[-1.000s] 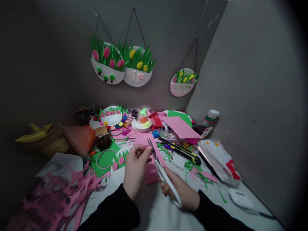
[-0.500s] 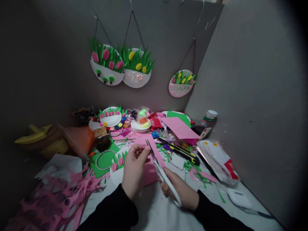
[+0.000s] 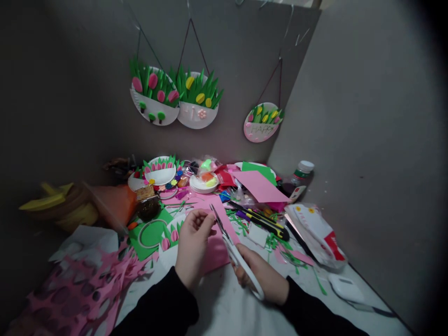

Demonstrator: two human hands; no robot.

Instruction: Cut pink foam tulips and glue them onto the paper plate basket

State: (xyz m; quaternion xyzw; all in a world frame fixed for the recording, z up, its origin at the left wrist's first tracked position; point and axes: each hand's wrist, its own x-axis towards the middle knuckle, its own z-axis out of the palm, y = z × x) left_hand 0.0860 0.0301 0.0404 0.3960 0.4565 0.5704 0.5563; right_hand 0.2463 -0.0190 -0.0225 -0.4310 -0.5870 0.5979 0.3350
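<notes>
My right hand [image 3: 261, 271] is wrapped round the white handles of the scissors [image 3: 241, 261], whose dark blades point up and to the left. Close beside the blades, my left hand [image 3: 195, 242] has its thumb and fingers pinched together; whatever is between them is too small or hidden to make out. Beneath both hands lies a sheet of pink paper [image 3: 219, 254]. To the left of my left hand is a white paper plate [image 3: 168, 256] with green paper grass and pink tulips.
Several tulip-filled plates [image 3: 199, 119] hang on the back wall. Pink cut-out scraps [image 3: 70, 289] cover the left side. Utility knives [image 3: 266, 224], a bottle [image 3: 303, 172], a plastic packet [image 3: 317, 233] and a white case [image 3: 346, 287] lie to the right.
The view has shifted very slightly. My left hand has moved a little down and left, and its fingertips sit slightly lower beside the blades.
</notes>
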